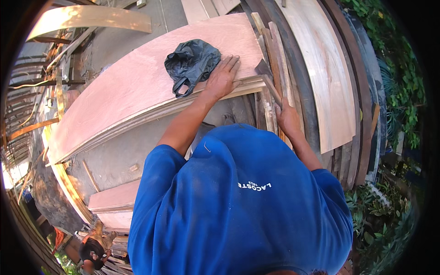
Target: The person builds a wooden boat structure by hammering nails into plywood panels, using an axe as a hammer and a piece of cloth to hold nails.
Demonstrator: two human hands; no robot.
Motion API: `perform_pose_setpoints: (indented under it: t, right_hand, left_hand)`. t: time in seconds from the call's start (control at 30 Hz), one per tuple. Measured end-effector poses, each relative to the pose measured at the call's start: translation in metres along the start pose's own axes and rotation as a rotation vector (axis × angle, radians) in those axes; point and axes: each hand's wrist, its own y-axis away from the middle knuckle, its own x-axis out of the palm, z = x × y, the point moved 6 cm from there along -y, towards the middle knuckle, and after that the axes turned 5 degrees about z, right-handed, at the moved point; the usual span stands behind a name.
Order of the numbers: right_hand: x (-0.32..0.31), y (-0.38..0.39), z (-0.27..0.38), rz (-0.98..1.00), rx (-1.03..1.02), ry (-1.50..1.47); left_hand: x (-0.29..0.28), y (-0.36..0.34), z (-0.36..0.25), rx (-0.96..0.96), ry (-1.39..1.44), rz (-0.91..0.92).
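Observation:
My left hand (222, 77) lies flat on the top sheet of a stack of plywood (133, 82), near its right end, fingers stretched out. Right beside it, against the wrist and fingers, rests a crumpled black plastic bag (191, 64) with a loop handle. My right hand (288, 117) is closed round the handle of a wooden-handled tool (274, 91) with a dark, flat head. That head is at the near right corner of the stack; whether it is a hatchet or a hammer I cannot tell.
Long boards (321, 59) and dark timbers lie to the right, with green plants (398, 68) beyond. Another curved plywood strip (91, 18) is at the far left, near curved wooden ribs. More sheets (112, 201) lie at lower left, near another person (94, 247).

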Motion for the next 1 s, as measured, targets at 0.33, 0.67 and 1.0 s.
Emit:
perform_pose_setpoints:
  t: [0.33, 0.67, 1.0]
  right_hand:
    - [0.018, -0.017, -0.001, 0.081, -0.031, -0.302]
    - [0.023, -0.032, -0.037, -0.034, -0.165, -0.348]
    - [0.029, -0.026, -0.033, 0.212, 0.026, -0.468]
  left_hand:
    - [-0.102, 0.088, 0.125, -0.607, -0.008, -0.190]
    - [-0.055, 0.006, 0.105, -0.262, 0.045, -0.109]
    - [-0.065, 0.026, 0.112, -0.472, -0.094, 0.456]
